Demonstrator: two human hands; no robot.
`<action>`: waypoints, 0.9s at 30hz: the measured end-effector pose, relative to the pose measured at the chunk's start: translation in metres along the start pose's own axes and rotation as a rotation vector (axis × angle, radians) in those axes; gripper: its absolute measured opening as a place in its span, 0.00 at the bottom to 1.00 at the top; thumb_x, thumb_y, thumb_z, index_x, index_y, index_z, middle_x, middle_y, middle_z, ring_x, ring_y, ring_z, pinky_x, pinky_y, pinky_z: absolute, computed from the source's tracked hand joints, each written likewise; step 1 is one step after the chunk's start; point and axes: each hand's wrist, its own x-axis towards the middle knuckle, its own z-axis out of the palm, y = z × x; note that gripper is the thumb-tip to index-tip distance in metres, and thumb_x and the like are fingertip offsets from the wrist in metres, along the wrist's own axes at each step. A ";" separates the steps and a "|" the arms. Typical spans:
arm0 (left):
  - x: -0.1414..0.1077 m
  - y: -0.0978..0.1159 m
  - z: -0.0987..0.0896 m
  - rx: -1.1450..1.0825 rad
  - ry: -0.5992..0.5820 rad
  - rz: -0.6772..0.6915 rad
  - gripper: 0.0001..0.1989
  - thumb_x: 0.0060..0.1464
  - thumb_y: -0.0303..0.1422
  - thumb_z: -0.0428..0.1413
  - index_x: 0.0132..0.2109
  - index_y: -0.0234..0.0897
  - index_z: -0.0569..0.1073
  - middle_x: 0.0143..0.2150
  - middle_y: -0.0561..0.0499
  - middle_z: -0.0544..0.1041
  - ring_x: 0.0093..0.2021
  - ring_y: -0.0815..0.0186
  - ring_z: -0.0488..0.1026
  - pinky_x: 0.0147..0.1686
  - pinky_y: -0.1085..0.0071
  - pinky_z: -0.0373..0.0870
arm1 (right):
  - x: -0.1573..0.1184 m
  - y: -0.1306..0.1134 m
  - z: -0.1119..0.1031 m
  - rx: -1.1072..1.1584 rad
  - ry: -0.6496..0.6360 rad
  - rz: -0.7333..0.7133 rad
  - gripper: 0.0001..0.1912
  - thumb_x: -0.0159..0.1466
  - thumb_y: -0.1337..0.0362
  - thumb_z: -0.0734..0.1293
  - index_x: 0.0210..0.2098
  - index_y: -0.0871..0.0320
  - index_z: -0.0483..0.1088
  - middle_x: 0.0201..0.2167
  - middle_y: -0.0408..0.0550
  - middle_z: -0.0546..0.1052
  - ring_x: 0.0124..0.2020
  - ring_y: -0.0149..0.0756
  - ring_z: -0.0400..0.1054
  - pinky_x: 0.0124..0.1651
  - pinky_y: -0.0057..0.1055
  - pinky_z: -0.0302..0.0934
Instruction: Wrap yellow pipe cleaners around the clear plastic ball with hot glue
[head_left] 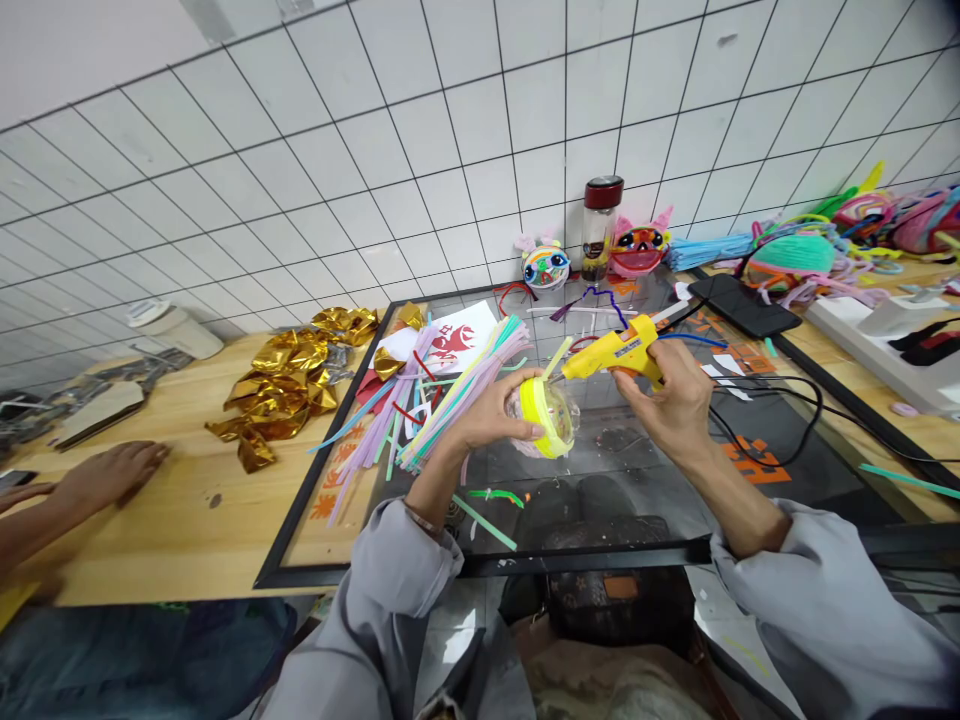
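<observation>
1. Left hand (491, 415) grips a clear ball (544, 415) ringed with a yellow strip (553, 420); fingers wrap it from the left, thumb on the near side.
2. Ball is held in the air above the glass pane (600, 480), between the two hands.
3. Right hand (671, 400) is closed around the handle of a yellow glue gun (619, 352).
4. Gun nozzle points left; its tip is at the yellow strip on top of the ball, contact not resolvable.
5. Black cord (795, 400) runs right from the gun.
6. Pipe cleaners (450, 385) lie just left of the ball.
7. Another person's hand (112, 475) rests flat on the table (187, 520), far left.
</observation>
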 end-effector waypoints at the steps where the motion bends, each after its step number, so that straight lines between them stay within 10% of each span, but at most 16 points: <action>1: 0.000 0.000 0.000 -0.004 0.000 -0.002 0.46 0.30 0.46 0.71 0.58 0.35 0.69 0.53 0.45 0.74 0.53 0.52 0.71 0.54 0.61 0.67 | 0.000 0.000 0.000 0.006 0.001 -0.002 0.06 0.61 0.61 0.66 0.37 0.54 0.66 0.32 0.48 0.73 0.35 0.41 0.67 0.37 0.36 0.61; 27: -0.001 0.003 0.000 -0.022 -0.005 -0.027 0.50 0.28 0.46 0.72 0.60 0.33 0.68 0.58 0.41 0.73 0.57 0.48 0.71 0.57 0.58 0.67 | -0.001 -0.003 -0.001 0.006 -0.014 -0.032 0.05 0.64 0.61 0.66 0.36 0.54 0.65 0.33 0.49 0.72 0.35 0.40 0.67 0.35 0.35 0.60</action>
